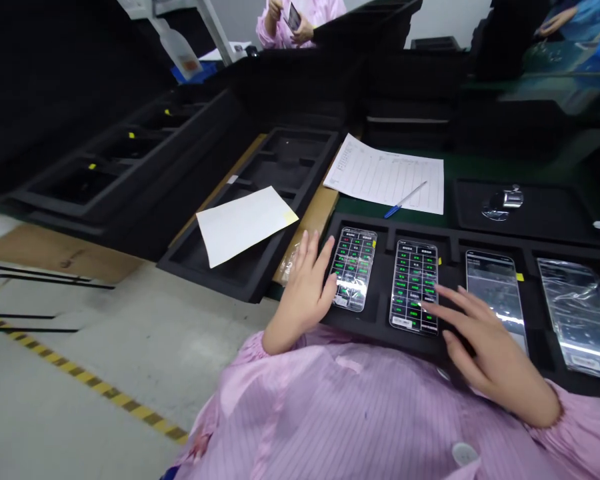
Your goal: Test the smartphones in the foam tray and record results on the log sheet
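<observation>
Fingers (453, 295) first: how do they stand?

Open on both hands. The left hand (304, 293) is spread, with its thumb and fingertips against the edge of a phone (354, 268). The right hand (490, 347) reaches across the lower right of a second phone (414, 287). Neither seems to have a firm hold, though from this angle it's hard to be sure.

Where do those phones sit?

Side by side in slots of a black foam tray (390, 230), screens up, showing grids of green labels. Beyond the right hand lie a third phone (495, 287) and a fourth in a clear plastic bag (580, 313).

And past the tray?

On the worktop (365, 208) lies a printed form (383, 175), with a blue pen (405, 200) across its lower edge. To its right, a shiny piece (503, 203) sits in another black tray (545, 213). To the left, a white sheet (240, 223) lies in a third foam tray (215, 275). Farthest off, a co-worker's pink sleeve (275, 30) shows, that person's hands around a phone (293, 17).
</observation>
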Available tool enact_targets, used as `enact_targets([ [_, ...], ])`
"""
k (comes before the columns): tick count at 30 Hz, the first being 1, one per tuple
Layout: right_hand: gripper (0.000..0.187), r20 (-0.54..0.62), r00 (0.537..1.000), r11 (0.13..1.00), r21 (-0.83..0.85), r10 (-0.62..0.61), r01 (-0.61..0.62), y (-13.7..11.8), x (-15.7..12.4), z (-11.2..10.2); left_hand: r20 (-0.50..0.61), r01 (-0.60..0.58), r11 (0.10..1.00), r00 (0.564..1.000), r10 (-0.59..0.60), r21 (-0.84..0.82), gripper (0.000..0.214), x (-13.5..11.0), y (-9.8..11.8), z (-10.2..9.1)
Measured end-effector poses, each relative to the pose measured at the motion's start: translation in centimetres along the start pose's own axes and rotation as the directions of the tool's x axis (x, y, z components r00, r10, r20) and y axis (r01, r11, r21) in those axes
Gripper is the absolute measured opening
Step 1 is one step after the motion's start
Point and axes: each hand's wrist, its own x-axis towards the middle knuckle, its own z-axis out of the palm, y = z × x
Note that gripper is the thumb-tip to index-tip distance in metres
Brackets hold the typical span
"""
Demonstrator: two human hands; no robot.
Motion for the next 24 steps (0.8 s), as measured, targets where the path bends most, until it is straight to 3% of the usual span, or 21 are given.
enact_targets([
  [3,0.036,0.081,0.996,0.999,0.021,-0.045,0.043,-0.2,1.0,0.9,-0.080,-0.049,0.994,0.996,0.041,-0.098,0.055,-0.5,-0.1,-0.6],
  [8,0.047,-0.123,0.973,0.976,-0.065,0.197,-0.206,-0.1,0.8,0.9,-0.181,-0.160,0.970,0.975,0.127,-0.181,0.042,-1.8,-0.1,-1.4],
  [12,0.046,-0.205,0.949,0.969,-0.005,0.240,-0.247,-0.6,-0.3,0.4,-0.221,-0.294,0.943,0.941,0.257,-0.156,0.040,-2.7,-0.3,-1.0],
  [15,0.042,-0.227,0.948,0.973,0.001,0.224,-0.229,-0.8,-1.1,0.3,-0.190,-0.377,0.918,0.917,0.352,-0.121,0.039,-3.1,-0.1,-0.5],
  [18,0.039,-0.258,0.945,0.979,0.029,0.202,-0.202,-0.8,-1.7,0.4,-0.079,-0.444,0.893,0.895,0.439,-0.071,0.039,-2.9,0.4,-0.2],
  [21,0.036,-0.267,0.949,0.986,0.056,0.168,-0.159,-0.8,-2.0,0.3,0.032,-0.448,0.894,0.893,0.448,-0.030,0.038,-2.7,0.9,-0.3],
  [24,0.031,-0.259,0.961,0.995,0.044,0.095,-0.086,-0.9,-1.9,0.0,-0.018,-0.446,0.894,0.895,0.446,-0.043,0.039,-2.6,1.1,-0.5],
])
